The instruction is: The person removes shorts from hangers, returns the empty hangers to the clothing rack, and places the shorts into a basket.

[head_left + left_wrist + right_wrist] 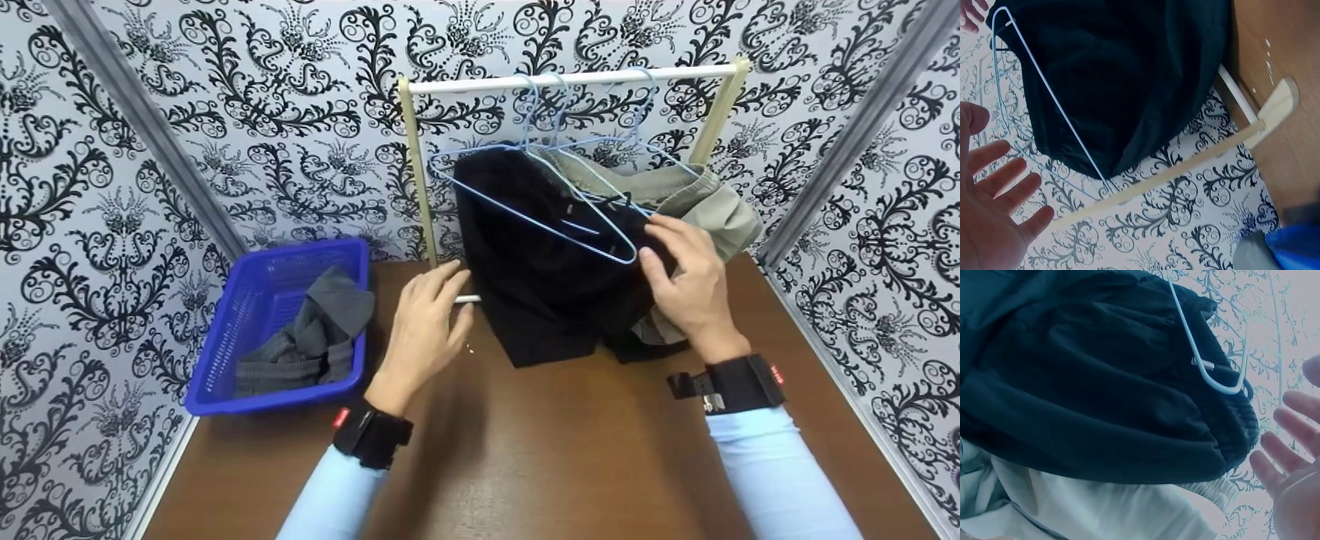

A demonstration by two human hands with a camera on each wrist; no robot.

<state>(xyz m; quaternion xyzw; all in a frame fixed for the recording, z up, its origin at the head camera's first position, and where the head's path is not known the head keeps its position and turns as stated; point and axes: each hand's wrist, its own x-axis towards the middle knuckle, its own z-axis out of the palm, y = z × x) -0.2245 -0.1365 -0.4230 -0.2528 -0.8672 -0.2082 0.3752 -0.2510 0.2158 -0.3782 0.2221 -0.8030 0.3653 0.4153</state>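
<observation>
Black shorts (525,277) with a drawcord waist hang from a small rack. A light blue wire hanger (536,223) hangs in front of them with no garment on it. Beige trousers (720,217) hang behind, at the right. My right hand (690,281) is beside the shorts' waistband, its fingertips close to the edge; in the right wrist view its fingers (1292,427) are spread with nothing in them. In front of the rack's left post, my left hand (427,322) is raised with loosely extended fingers, and its palm (994,230) shows nothing held.
The rack's white top rail (480,85) carries several blue hanger hooks. A blue plastic basket (214,352) on the left holds a dark grey garment (322,330). Patterned walls (300,112) close in the brown tabletop (540,450) at the back and sides.
</observation>
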